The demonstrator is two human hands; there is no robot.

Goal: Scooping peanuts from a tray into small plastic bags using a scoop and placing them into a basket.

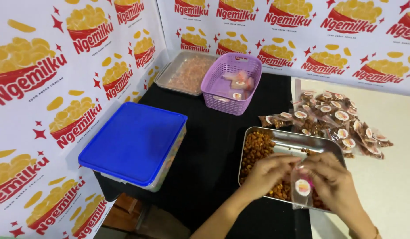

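Small clear plastic pouch [302, 188] with a round sticker — lower right of the frame, over the near end of a steel tray [298, 142] of brown coated nuts. Left hand [268, 172] and right hand [332, 179] both pinch the pouch's top edge, fingers closed on it. Upper right of the tray: pile of filled pouches [333, 121]. Upper centre on the black desk [205, 155]: purple basket [231, 84], second steel tray [187, 73]. Left — blue-lidded container [134, 141].

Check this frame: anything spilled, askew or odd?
Nothing spilled or damaged. Both hands, left hand and right hand, hold a small clear bag over the metal tray of nuts. Filled packets lie in a loose pile.
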